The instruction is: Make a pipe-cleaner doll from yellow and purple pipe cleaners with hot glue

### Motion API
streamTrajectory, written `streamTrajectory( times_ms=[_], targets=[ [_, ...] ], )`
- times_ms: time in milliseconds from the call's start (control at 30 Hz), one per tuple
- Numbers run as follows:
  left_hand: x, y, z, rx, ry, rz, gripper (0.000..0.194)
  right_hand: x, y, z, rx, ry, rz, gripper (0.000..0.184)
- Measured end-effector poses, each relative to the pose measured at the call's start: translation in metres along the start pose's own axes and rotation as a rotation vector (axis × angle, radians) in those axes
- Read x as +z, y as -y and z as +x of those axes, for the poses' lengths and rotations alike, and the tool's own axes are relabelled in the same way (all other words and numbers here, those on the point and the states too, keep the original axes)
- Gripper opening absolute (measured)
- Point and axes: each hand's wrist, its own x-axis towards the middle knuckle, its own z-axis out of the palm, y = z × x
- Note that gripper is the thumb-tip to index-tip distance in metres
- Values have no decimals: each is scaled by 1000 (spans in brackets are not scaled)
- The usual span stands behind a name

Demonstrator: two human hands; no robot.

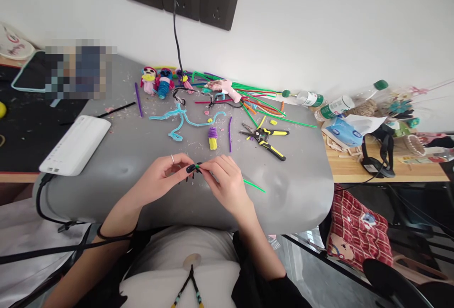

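Note:
Above the near part of the grey mat, my left hand (166, 175) and my right hand (227, 182) meet with fingertips pinched together. Between them is a green pipe cleaner (254, 186), its long end sticking out past my right hand. Dark bits show at the fingertips, too small to make out fully. Just beyond my hands stands a small yellow and purple wound pipe-cleaner piece (213, 138). A light blue pipe-cleaner figure with long limbs (182, 116) lies farther back. Yellow-and-black wire strippers (267, 138) lie open to the right, near a purple pipe cleaner (230, 134).
A pink glue gun (225, 89) rests on loose pipe cleaners (255, 102) at the back. Finished pipe-cleaner dolls (165, 83) stand left of it. A white power bank (76, 145) with a cable sits left; bottles (335, 108) and a tissue pack (345, 130) are right.

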Motion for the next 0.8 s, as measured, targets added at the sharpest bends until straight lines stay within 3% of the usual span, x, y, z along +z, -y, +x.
streamTrajectory(
  times_ms=[333,533,800],
  targets=[
    [1,3,2,14,-6,-4,44,-2,-2,0,7,-34,40,20],
    [-3,4,2,48,-50,-31,34,-2,-1,-2,11,12,56,21],
    [-1,6,2,44,-7,-66,29,1,-1,-1,-51,-14,35,18]
  ],
)
